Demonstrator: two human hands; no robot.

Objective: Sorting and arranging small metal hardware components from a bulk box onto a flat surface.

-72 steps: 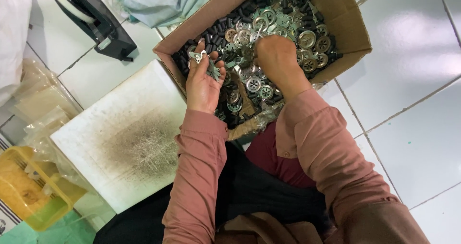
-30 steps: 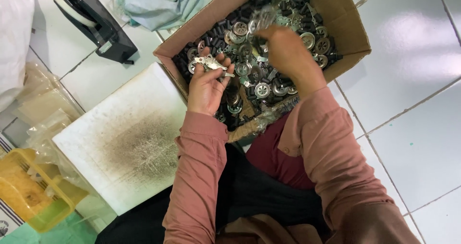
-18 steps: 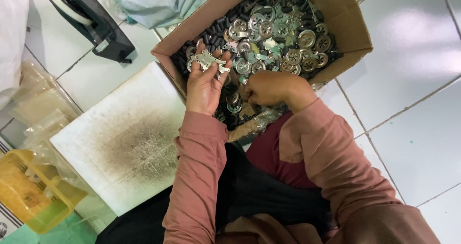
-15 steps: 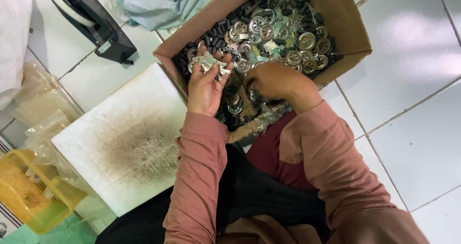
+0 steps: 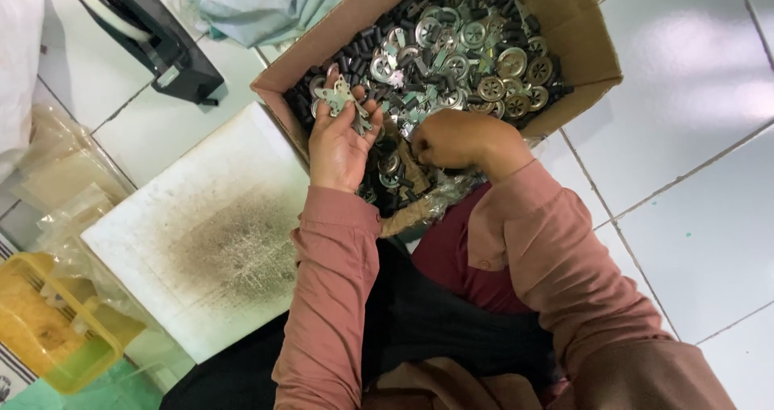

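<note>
Hidden fingers, cropped edges

The right hand [image 5: 459, 140] curls its fingertips down among the metal parts [image 5: 476, 55], hiding whatever it grips; the cardboard box [image 5: 580, 47], tape dispenser [image 5: 149, 35] and yellow container [image 5: 56, 329] are cut off by the frame's edges.

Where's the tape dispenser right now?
In the head view, the black tape dispenser sits on the tiled floor at upper left, beside the crumpled teal cloth and left of the cardboard box.
</note>
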